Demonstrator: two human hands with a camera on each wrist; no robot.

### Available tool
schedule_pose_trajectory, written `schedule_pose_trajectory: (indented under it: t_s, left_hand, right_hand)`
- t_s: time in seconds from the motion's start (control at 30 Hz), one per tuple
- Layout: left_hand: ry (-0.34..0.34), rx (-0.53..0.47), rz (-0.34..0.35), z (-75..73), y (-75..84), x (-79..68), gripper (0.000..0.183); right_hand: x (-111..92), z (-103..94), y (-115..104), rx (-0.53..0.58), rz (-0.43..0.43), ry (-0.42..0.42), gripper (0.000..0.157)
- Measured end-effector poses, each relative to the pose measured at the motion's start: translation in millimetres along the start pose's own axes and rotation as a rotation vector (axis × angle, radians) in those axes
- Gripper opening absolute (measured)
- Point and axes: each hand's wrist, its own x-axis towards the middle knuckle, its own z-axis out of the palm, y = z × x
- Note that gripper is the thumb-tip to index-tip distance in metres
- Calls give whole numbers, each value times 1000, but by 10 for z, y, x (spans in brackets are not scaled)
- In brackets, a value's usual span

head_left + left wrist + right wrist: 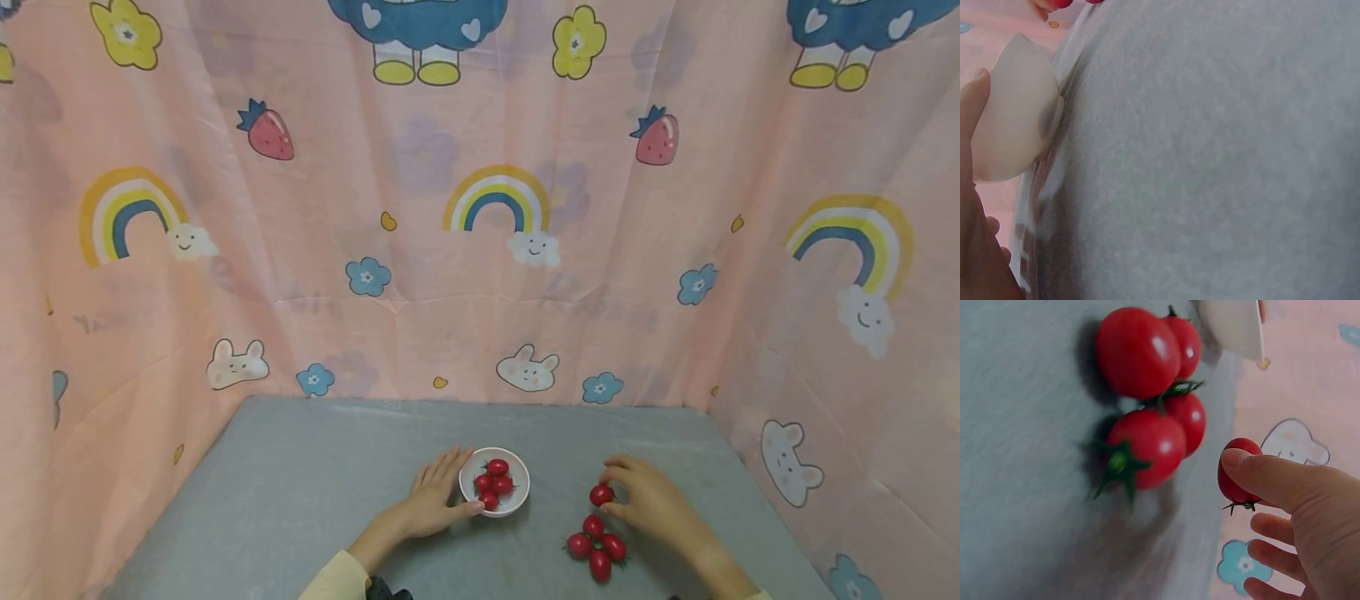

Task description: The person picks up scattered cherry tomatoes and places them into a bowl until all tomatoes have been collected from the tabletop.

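Observation:
A small white bowl (528, 485) stands on the grey table with several red cherry tomatoes (503, 485) inside. My left hand (435, 502) rests against the bowl's left side, fingers extended and thumb at the rim. In the left wrist view the bowl (1016, 115) shows its outer wall beside the thumb. To the right, my right hand (651, 502) pinches one cherry tomato (600, 495) between thumb and fingers. The right wrist view shows that tomato (1234, 478) raised off the table, its green stem end pointing down in the picture.
Several more cherry tomatoes (600, 566) lie in a cluster on the grey tabletop (300, 500), just in front of my right hand. A pink patterned curtain (480, 317) encloses the table at the back and both sides.

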Motion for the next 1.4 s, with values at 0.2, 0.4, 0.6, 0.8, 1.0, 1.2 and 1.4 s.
schedule_pose_trajectory:
  t_s: [0.2, 0.4, 0.6, 0.8, 1.0, 1.2, 1.4]
  left_hand:
    - [3, -8, 5, -5, 3, -2, 91]
    - [-1, -12, 3, -13, 6, -9, 91]
    - [0, -12, 4, -16, 22, -19, 90]
    - [0, -12, 4, -25, 20, -22, 90]
    - [1, -16, -1, -24, 23, -24, 90]
    - [-2, -18, -12, -29, 27, -24, 90]
    - [-7, -16, -8, -29, 29, -25, 90]
  right_hand:
    - [158, -5, -143, -19, -26, -3, 32]
    - [286, -36, -314, -20, -56, -1, 30]
    - [388, -48, -463, -28, -101, 14, 29]
    - [476, -36, -593, -26, -151, 17, 28]
    - [548, -36, -727, -15, -172, 8, 29]
    - [598, -39, -849, -10, -241, 28, 30]
    - [633, -27, -945, 28, -291, 26, 30]
